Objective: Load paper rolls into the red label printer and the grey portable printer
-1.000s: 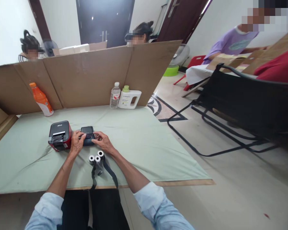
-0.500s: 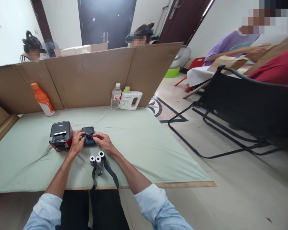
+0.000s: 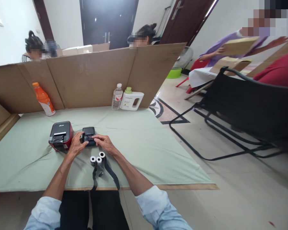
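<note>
A small black device with a flat top, resembling a portable printer (image 3: 89, 131), sits on the cloth-covered table. My left hand (image 3: 77, 145) holds its left side, index finger by the upper edge and thumb at the lower front. From the right, my right hand (image 3: 105, 143) has its index finger on the lid's middle and its thumb by the right edge. Fine details under the fingertips are too small to tell. Left of my hands stands a larger black and red label printer (image 3: 61, 131). Nearer me lie white paper rolls (image 3: 99, 160) with a black strap (image 3: 112, 175).
An orange bottle (image 3: 43, 98), a clear water bottle (image 3: 116, 97) and a white jug (image 3: 132, 101) stand against the cardboard partition (image 3: 91, 76). A black folding chair (image 3: 249, 108) is on the floor at right. Other people sit beyond the partition and at the right.
My left thumb and fingers have spread wider around the portable printer, and its top shows more. My right hand stays close to its right side. The person at right now raises a flat box.
</note>
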Motion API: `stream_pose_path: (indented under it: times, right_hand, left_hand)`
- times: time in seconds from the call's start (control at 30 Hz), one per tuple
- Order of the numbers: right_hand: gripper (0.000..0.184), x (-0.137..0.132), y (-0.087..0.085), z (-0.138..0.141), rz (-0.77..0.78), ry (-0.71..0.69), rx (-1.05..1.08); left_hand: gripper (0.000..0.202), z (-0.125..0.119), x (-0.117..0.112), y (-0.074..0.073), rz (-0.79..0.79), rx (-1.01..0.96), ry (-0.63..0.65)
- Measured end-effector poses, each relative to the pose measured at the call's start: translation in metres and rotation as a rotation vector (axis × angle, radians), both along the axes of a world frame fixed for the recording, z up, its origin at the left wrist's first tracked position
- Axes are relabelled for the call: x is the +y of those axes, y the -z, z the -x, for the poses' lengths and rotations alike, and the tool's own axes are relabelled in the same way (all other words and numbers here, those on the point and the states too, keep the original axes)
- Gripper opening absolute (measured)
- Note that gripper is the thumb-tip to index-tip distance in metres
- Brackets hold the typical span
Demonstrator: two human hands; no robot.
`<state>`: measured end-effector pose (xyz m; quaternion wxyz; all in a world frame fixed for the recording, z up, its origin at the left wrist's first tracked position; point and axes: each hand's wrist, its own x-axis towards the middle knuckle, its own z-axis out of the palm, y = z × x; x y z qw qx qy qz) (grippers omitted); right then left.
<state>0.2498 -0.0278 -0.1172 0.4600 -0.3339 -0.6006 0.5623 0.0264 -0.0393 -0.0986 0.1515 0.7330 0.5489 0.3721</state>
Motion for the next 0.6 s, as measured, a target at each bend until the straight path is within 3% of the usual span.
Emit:
stream_pose_path:
  times: [0.33, 0.43, 0.6]
  right_hand:
    - [0.036, 0.000, 0.005, 0.007, 0.001, 0.078, 0.003]
    - [0.039, 0.001, 0.009, 0.010, -0.002, 0.133, 0.020]
    - [0.046, 0.005, 0.017, 0.010, -0.067, 0.237, 0.004]
  left_hand:
    - [0.057, -0.002, -0.010, 0.011, -0.002, -0.016, -0.025]
    - [0.065, -0.003, -0.005, 0.013, 0.029, -0.055, -0.052]
    - [0.055, -0.005, 0.006, 0.013, 0.078, -0.150, -0.084]
